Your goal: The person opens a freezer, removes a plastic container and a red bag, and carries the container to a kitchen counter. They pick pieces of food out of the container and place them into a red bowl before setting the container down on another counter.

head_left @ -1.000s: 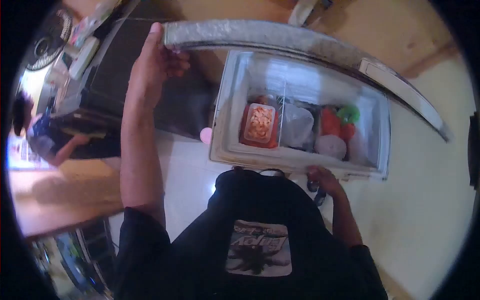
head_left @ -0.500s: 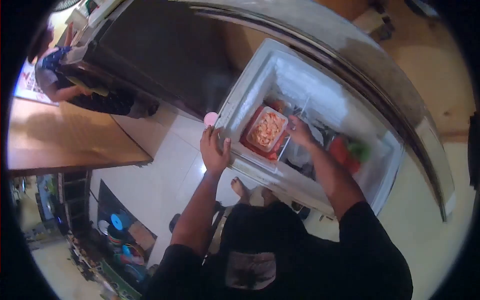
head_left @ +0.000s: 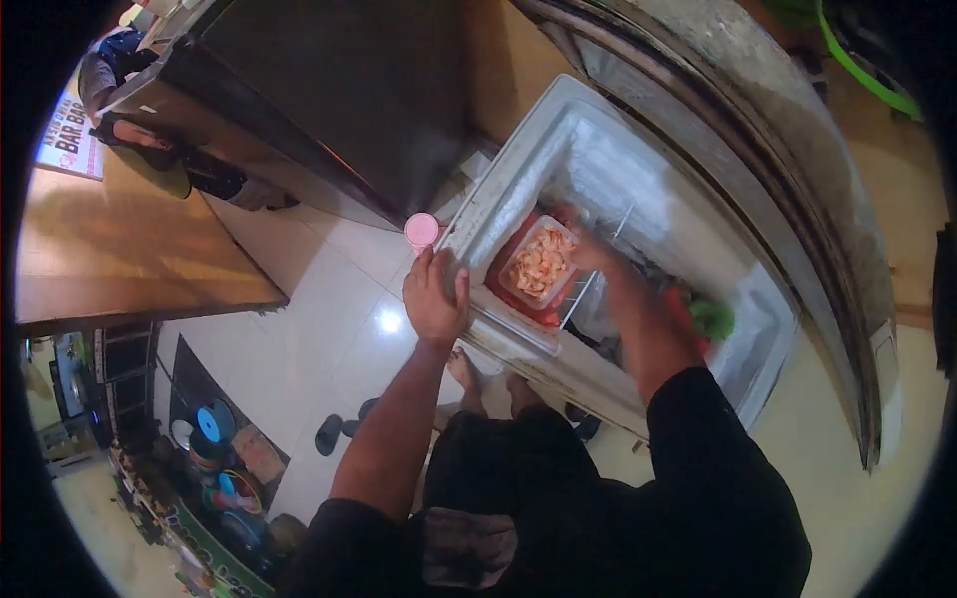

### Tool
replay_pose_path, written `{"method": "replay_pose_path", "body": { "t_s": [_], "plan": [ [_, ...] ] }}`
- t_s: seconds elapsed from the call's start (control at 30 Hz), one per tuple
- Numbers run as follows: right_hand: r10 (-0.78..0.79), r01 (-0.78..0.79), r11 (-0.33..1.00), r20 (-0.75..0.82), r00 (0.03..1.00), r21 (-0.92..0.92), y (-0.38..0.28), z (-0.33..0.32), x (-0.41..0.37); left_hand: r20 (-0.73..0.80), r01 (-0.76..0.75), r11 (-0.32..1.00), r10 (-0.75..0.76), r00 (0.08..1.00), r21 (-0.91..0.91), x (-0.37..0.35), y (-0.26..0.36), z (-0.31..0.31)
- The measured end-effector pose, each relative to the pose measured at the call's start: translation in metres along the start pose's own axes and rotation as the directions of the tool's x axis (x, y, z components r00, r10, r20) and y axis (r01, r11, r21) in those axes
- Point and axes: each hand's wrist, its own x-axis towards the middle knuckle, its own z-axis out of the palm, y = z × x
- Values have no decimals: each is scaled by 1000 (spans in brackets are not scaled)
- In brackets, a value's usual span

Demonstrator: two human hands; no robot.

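Note:
My left hand (head_left: 436, 297) rests on the near left rim of an open chest freezer (head_left: 508, 334), thumb apart from the fingers. Just beyond its fingertips is a round pink cup (head_left: 422, 230). Inside the freezer, a clear square tub (head_left: 541, 263) of pale orange pieces sits on red packaging (head_left: 506, 251). My right hand (head_left: 592, 251) is at the tub's right edge; its fingers are blurred and partly hidden, so their grip is unclear. A white wire divider (head_left: 579, 299) stands beside the tub, with plastic bags under my right forearm.
Red and green bags (head_left: 712, 317) lie at the freezer's right end. The raised lid (head_left: 738, 130) curves behind it. A dark cabinet (head_left: 329, 90) stands at the left, with another person (head_left: 115, 55) beyond. Basins (head_left: 215, 421) and dark slippers (head_left: 329, 435) are on the floor.
My right hand has moved slightly up and left, closer to the tub's upper right edge. My left hand remains on the rim. The view has shifted, and the other person appears farther up.

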Motion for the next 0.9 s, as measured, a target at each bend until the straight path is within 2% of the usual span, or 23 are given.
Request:
{"method": "replay_pose_path", "body": {
  "t_s": [0.03, 0.07, 0.13, 0.27, 0.33, 0.4, 0.43, 0.5, 0.53, 0.57, 0.6, 0.63, 0.67, 0.7, 0.73, 0.8, 0.87, 0.9],
  "plan": [
    [136, -157, 983, 193, 972, 99, -1, -5, 0, 2, -1, 1000, 1, 1000, 1, 0, -2, 0],
    [135, -157, 983, 193, 972, 100, -4, -5, -1, -7, -16, 1000, 16, 1000, 10, 0, -2, 1],
    [128, -138, 982, 89, 988, 125, 5, -2, -1, -11, -30, 999, 31, 999, 17, -1, -3, 2],
    [191, -192, 980, 32, 981, 53, -4, -16, -4, 37, -19, 1000, 19, 999, -19, 1, -4, -1],
    [114, -103, 990, -120, 986, 93, 8, -31, -13, 51, -29, 999, 31, 998, -26, -1, -2, -4],
    [69, 18, 966, -324, 944, 257, 13, -58, -46, 53, -149, 975, 142, 988, 165, 1, 1, -5],
    [53, 46, 962, -349, 936, 270, 15, -76, -65, 50, -153, 974, 147, 988, 167, 2, 0, -2],
    [81, 52, 953, -413, 907, 300, 13, -105, -115, 254, -421, 897, 442, 860, -134, 2, -5, 14],
    [122, 29, 948, -448, 886, 316, 12, -116, -144, 498, -291, 911, 405, 767, -293, 2, 0, 25],
    [115, 5, 971, -490, 864, 237, 24, -124, -171, 499, -292, 908, 410, 763, -301, 5, 12, 40],
    [103, -21, 987, -531, 841, 158, 37, -131, -197, 734, -291, 951, 274, 621, -108, 9, 28, 57],
    [65, -34, 997, -569, 820, 65, 49, -133, -227, 890, -334, 939, 77, 449, 87, 9, 38, 70],
    [24, -51, 998, -602, 798, -27, 60, -131, -257, 889, -341, 937, 85, 449, 82, 7, 42, 81],
    [166, -45, 974, -567, 807, 220, 59, -128, -286, 877, -313, 945, 66, 476, 99, 3, 44, 94],
    [293, -40, 889, -500, 815, 456, 59, -121, -317, 864, -287, 951, 48, 502, 114, 0, 46, 107],
    [268, -21, 918, -579, 770, 397, 111, -90, -375, 873, -346, 932, 78, 481, 107, -11, 28, 145],
    [433, -136, 866, -585, 685, 482, 110, -67, -418, 889, -447, 889, 120, 442, 102, -17, -5, 187],
    [385, -123, 892, -591, 709, 434, 120, -55, -441, 897, -498, 861, 140, 418, 98, -19, -16, 201]
  ]
}}
